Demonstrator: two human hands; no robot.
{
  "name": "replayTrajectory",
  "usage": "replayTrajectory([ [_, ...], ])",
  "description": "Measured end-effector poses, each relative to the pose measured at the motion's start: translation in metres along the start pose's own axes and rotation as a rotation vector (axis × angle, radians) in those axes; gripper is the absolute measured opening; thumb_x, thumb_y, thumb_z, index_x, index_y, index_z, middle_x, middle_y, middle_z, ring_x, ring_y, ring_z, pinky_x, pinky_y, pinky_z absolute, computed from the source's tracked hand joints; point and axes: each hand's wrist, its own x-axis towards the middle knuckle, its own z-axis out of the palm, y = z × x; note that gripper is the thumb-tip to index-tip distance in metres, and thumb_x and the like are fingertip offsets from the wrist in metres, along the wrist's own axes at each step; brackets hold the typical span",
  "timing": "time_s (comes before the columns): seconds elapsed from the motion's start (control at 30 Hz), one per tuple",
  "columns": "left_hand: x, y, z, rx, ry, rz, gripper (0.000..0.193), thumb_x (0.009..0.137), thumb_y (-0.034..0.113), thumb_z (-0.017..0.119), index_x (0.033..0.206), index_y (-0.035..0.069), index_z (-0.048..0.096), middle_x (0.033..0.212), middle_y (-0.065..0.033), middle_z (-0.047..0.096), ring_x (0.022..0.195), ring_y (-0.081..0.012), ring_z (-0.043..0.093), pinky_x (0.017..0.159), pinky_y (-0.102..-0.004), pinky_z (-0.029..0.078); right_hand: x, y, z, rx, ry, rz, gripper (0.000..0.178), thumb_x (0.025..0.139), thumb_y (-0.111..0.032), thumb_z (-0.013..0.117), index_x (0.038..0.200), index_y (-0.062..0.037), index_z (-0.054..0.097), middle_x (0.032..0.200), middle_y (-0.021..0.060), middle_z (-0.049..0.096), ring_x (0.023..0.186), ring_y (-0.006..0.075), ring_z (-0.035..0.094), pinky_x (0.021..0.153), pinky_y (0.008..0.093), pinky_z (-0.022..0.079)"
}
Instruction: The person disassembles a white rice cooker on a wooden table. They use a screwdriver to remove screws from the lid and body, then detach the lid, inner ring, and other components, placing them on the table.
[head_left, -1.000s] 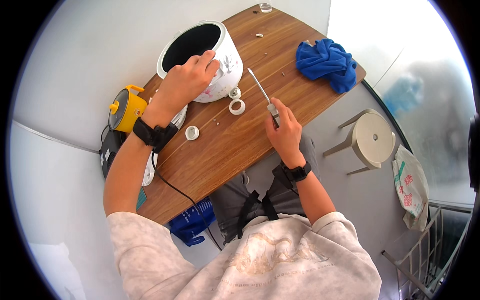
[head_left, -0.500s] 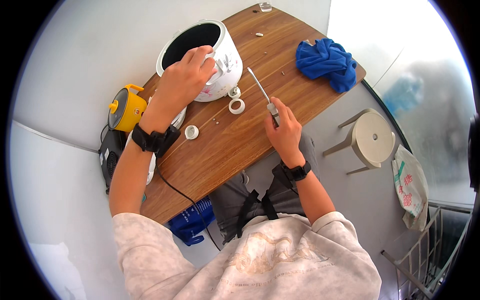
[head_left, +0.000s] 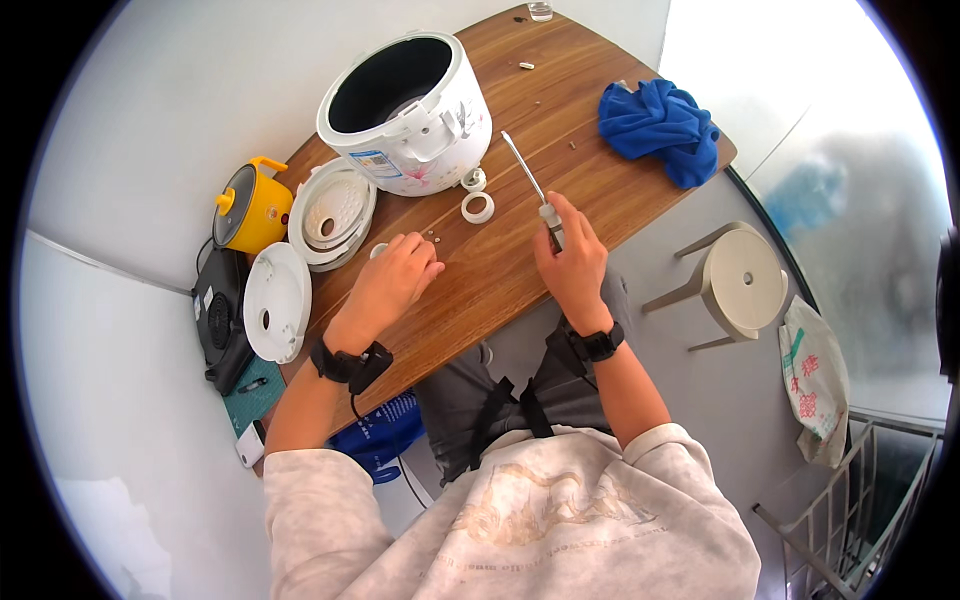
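A screwdriver (head_left: pixel 524 172) with a pale handle is gripped in my right hand (head_left: pixel 574 262), its metal shaft pointing up and away over the table. My left hand (head_left: pixel 392 280) hovers low over the table with fingers curled; whatever they may hold is hidden. Just beyond its knuckles, a white round cap (head_left: pixel 378 250) is mostly covered by the hand. Behind stands a white rice cooker body (head_left: pixel 455 160) with its dark inside facing up and no lid on it. Near its foot lie a white ring (head_left: pixel 478 208) and a small white fitting (head_left: pixel 474 180).
White lid parts (head_left: pixel 352 190) and an oval white cover (head_left: pixel 278 310) lie left of the cooker, beside a yellow pot (head_left: pixel 262 212) and a black hotplate (head_left: pixel 220 312). A blue cloth (head_left: pixel 660 130) rests at the table's right. A beige stool (head_left: pixel 745 275) stands on the floor.
My left hand has left the cooker's rim and come down toward me, now over the table by the round cap. My right hand still holds the screwdriver in nearly the same place.
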Motion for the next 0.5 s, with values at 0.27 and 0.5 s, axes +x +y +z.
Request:
replayTrajectory([
  [0.27,-0.01,-0.015,0.026,-0.096,0.101,-0.175,0.019,0.092,0.019,0.07,0.09,0.003,0.061,0.089,-0.011,0.06,0.084,-0.0327,0.063,0.07,-0.0435,0.052,0.003,-0.003,-0.002,-0.035,-0.057,0.029,0.042,0.085,-0.005,0.068,0.126,-0.0106,0.062,0.091,0.009,0.068,0.068,0.0273,0.066,0.06,0.0371,0.054],
  [0.5,0.002,-0.005,0.009,-0.213,0.161,-0.268,0.017,0.092,0.018,0.071,0.093,0.004,0.061,0.09,-0.0102,0.063,0.082,-0.032,0.064,0.07,-0.0422,0.053,0.004,-0.003,-0.003,-0.03,-0.07,0.043,0.041,0.086,-0.005,0.067,0.127,-0.0103,0.062,0.098,0.0103,0.07,0.075,0.029,0.069,0.064,0.0381,0.055],
])
